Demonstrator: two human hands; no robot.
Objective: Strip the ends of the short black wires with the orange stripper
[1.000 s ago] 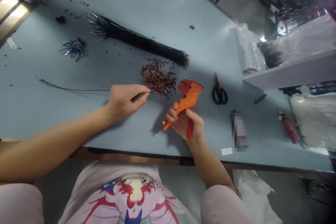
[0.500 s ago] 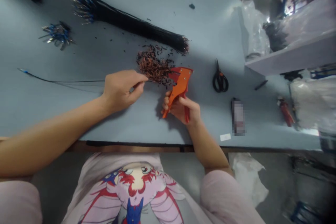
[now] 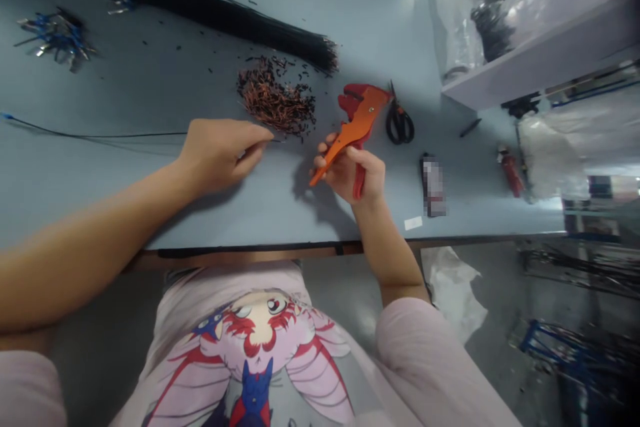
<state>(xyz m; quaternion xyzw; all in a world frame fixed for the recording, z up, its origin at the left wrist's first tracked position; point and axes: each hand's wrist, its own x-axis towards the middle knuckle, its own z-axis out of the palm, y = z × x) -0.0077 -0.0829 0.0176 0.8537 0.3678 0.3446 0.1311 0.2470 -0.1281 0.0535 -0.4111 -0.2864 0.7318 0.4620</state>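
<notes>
In the head view, the left hand's fingers close on a thin, smooth black wire trailing leftward behind them. The right hand curls its fingers around the splayed handles of a hard, glossy orange-and-red hand tool. Beyond the left fingertips lies a crumbly coppery heap.

Tabletop: blue-grey
Floor: grey, below tabletop
Shelf: pale, at tabletop's far right
Blue frame: below tabletop's right end
</notes>
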